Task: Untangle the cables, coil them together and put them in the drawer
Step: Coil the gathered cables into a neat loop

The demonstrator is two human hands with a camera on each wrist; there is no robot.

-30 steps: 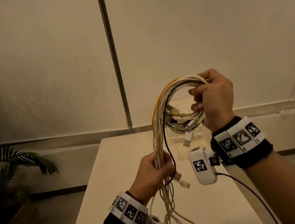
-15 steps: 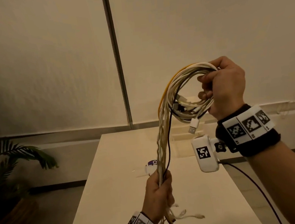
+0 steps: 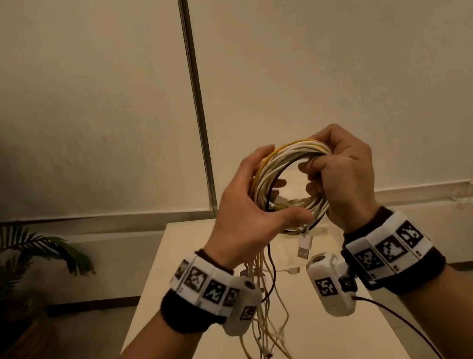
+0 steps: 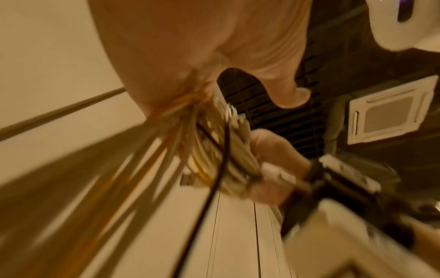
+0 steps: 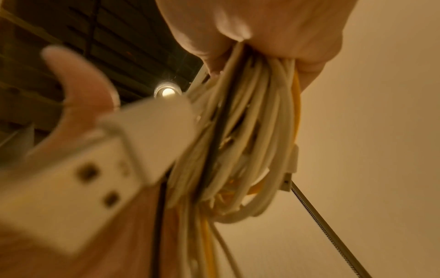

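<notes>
Two hands: both work one bundle, held in the air above the table [image 3: 201,311].
Coil [image 3: 289,180]: a ring of white cables with one yellow and one dark strand, held upright between the hands.
Right hand [image 3: 341,176]: fingers curled round the right side of the ring, gripping all the turns together; the right wrist view shows the strands bunched in the fist.
Left hand [image 3: 243,207]: cupped against the left side of the ring, thumb under its lower arc, fingers lightly bent round the strands rather than clamped.
Loose tails [image 3: 267,314]: the uncoiled lengths hang from below the left hand down onto the table.
USB plug [image 3: 389,237]: one end dangles free under the ring.
Step in hand: judged to be laying another turn onto the ring.
Method: keep the right grip fixed as the anchor; let the left hand feed each turn to the same width as the ring.
Caution: draw the tails up as one group, so that the plugs do not snag on each other.
Drawer: not in view.
</notes>
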